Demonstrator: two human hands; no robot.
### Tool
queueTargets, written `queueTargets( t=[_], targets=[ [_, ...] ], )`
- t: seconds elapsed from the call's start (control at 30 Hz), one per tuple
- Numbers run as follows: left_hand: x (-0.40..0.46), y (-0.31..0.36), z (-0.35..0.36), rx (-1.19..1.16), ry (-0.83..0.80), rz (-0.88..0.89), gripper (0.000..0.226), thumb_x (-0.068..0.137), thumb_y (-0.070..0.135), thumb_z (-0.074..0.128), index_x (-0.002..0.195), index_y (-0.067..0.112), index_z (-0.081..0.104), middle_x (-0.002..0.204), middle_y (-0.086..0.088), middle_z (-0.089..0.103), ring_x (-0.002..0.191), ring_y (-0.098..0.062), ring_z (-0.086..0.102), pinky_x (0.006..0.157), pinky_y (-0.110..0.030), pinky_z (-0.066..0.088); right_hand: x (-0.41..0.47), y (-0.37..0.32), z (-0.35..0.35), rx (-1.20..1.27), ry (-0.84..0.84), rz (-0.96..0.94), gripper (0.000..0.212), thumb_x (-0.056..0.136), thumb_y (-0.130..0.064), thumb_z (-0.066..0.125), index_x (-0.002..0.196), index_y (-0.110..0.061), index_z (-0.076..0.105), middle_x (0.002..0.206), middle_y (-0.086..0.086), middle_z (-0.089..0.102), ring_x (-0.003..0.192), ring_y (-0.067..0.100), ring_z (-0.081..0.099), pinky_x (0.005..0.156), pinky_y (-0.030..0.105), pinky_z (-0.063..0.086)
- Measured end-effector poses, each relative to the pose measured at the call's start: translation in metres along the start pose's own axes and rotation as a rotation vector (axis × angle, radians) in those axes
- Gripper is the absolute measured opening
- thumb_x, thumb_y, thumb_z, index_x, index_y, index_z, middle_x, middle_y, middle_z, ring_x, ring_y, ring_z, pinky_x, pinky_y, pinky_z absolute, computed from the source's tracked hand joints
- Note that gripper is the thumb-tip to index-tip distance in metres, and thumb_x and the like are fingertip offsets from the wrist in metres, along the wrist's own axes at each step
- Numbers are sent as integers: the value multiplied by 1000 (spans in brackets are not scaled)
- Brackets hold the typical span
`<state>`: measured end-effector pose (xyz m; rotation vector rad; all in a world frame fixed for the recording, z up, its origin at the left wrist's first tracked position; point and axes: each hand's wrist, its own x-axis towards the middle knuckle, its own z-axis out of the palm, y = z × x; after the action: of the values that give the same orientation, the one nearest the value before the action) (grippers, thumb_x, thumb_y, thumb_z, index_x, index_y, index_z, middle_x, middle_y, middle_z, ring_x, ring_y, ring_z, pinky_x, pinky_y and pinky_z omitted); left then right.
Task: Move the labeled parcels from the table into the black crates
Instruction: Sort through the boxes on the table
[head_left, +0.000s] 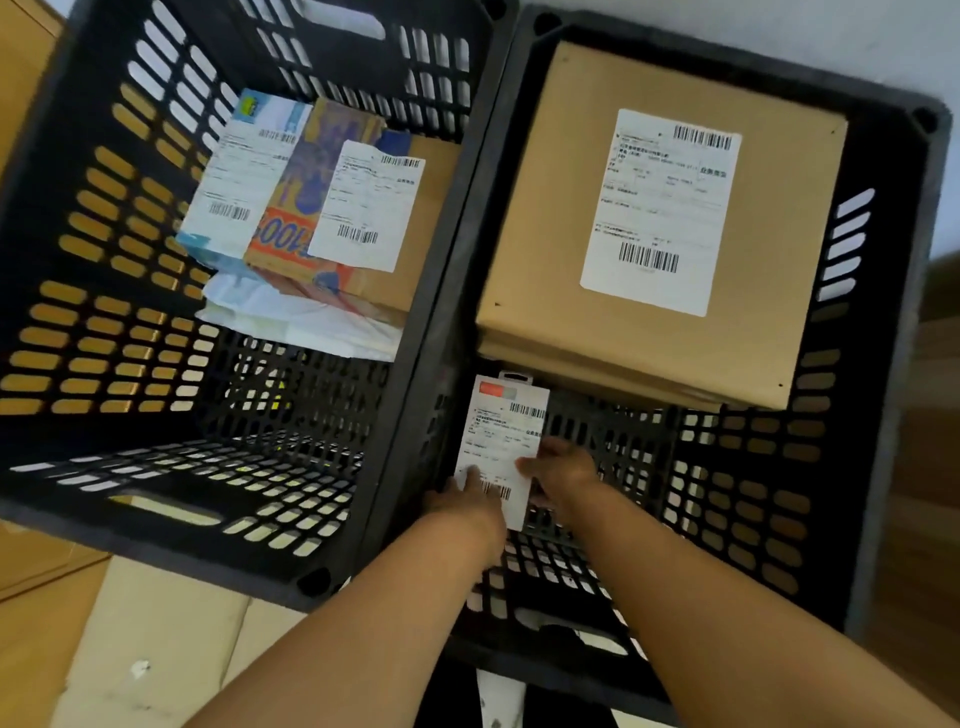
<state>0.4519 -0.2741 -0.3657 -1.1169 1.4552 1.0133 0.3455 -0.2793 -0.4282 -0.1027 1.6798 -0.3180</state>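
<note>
Two black slotted crates stand side by side, the left crate (93, 218) and the right crate (883, 322). Both my hands reach down into the right crate and hold a small flat white labeled parcel (506, 426) near its left wall. My left hand (467, 496) grips the parcel's lower left edge, thumb on the label. My right hand (558, 467) pinches its right edge. A large brown cardboard parcel (550, 223) with a white label fills the far part of the right crate. In the left crate lie a white parcel (234, 171), a colourful printed parcel (291, 208) and a brown box.
White crumpled packaging (296, 322) lies under the parcels in the left crate. Flattened cardboard (156, 639) covers the floor at the lower left. The near halves of both crates' floors are bare mesh.
</note>
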Motion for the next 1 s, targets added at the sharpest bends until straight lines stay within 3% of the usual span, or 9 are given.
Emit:
queueTargets(
  t=[0.23, 0.37, 0.43, 0.57, 0.67, 0.77, 0.87, 1.0],
  targets=[
    [7, 0, 0, 4, 42, 25, 77, 90, -2, 39, 152, 23, -1, 157, -6, -22, 146, -29, -7, 116, -49, 16, 6, -5, -3, 46, 25, 11, 37, 90, 9, 54, 124, -4, 51, 124, 19, 59, 112, 32, 58, 79, 39, 53],
    [3, -1, 0, -19, 60, 33, 75, 90, -3, 38, 152, 23, 4, 157, -7, -18, 146, -28, -4, 116, -47, 17, -8, -6, -9, 72, 13, 24, 36, 91, 6, 53, 125, -4, 50, 119, 18, 60, 110, 30, 59, 65, 33, 54],
    [-3, -2, -2, -82, 116, 55, 70, 90, -1, 41, 151, 20, 14, 159, -8, -6, 145, -28, 8, 116, -43, 23, -19, -5, -17, 46, 15, 12, 35, 92, 4, 51, 126, -4, 51, 112, 15, 60, 101, 26, 60, 65, 32, 54],
    [-31, -6, -14, -198, 355, 184, 57, 91, -2, 39, 144, 16, 34, 143, -10, 40, 126, -27, 44, 104, -36, 40, -53, -10, -37, -27, 4, -49, 26, 93, 3, 50, 118, -4, 53, 93, 9, 58, 84, 20, 61, 70, 30, 53],
    [-59, -7, -25, -212, 494, 233, 54, 93, 1, 38, 143, 21, 38, 142, -8, 45, 122, -26, 49, 99, -32, 43, -85, -19, -51, -73, 16, -108, 22, 94, 0, 51, 114, -4, 56, 92, 10, 60, 77, 17, 59, 80, 34, 53],
    [-96, -9, -34, -178, 647, 224, 48, 94, 4, 41, 138, 23, 45, 136, -6, 52, 116, -25, 53, 91, -33, 47, -127, -30, -65, -125, 26, -167, 12, 94, -3, 50, 99, -9, 59, 99, 12, 63, 87, 20, 60, 68, 26, 52],
    [-133, -8, -42, -184, 713, 234, 44, 96, 6, 40, 135, 23, 48, 129, -7, 57, 108, -26, 57, 86, -35, 49, -176, -42, -77, -126, 46, -238, 16, 96, -7, 47, 87, -14, 57, 91, 9, 62, 81, 18, 60, 64, 23, 51],
    [-189, -8, -50, -321, 770, 274, 36, 101, 20, 35, 133, 28, 51, 124, -2, 60, 104, -22, 60, 81, -31, 50, -244, -53, -91, -86, 75, -320, 15, 96, -6, 48, 88, -14, 59, 90, 7, 63, 76, 14, 61, 64, 22, 53]
  ],
)
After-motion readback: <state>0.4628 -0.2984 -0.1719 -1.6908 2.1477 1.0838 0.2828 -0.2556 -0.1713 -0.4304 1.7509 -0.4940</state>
